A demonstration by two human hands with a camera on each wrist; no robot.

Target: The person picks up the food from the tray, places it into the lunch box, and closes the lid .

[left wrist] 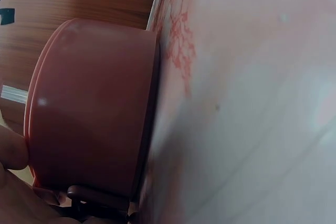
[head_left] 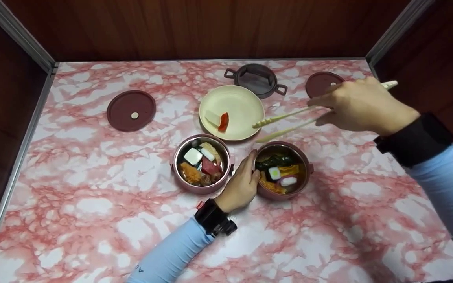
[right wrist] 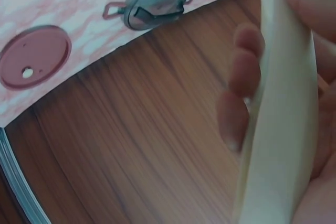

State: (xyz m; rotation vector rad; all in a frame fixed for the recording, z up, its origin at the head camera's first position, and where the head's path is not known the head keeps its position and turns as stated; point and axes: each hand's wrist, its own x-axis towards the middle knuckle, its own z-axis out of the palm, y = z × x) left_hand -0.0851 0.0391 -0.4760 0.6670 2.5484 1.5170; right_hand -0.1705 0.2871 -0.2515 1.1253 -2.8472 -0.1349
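On the bench (head_left: 112,228), between a pale plate (head_left: 246,102) and the right-hand pot (head_left: 279,194), we have our tongs (head_left: 275,118) poised, their tips spread with nothing between them. Our right hand (head_left: 352,104) has its fingers (right wrist: 247,72) wrapped about the handle end. The fingers of our left hand (head_left: 239,188) lie along that pot's left side, touching it; whether they close round its handle we cannot tell.

The plate carries a red piece (head_left: 223,122) and a white piece (head_left: 212,119), side by side on its left half, while both the left-hand pot (head_left: 202,190) and the right-hand one hold assorted food.

Whichever way a piece travels, we judge that picking up food with the tongs is the step in hand. We should keep the left hand braced low on the pot's side, clear of the opening, so a knock cannot shift it. We would do well to bring the tips down astride one piece, then squeeze just enough to lift: a slick piece could shoot out under hard pressure. The two pieces on the plate lie so close that a wide bite may catch both. We should also carry food above the rims, never scraping across them.
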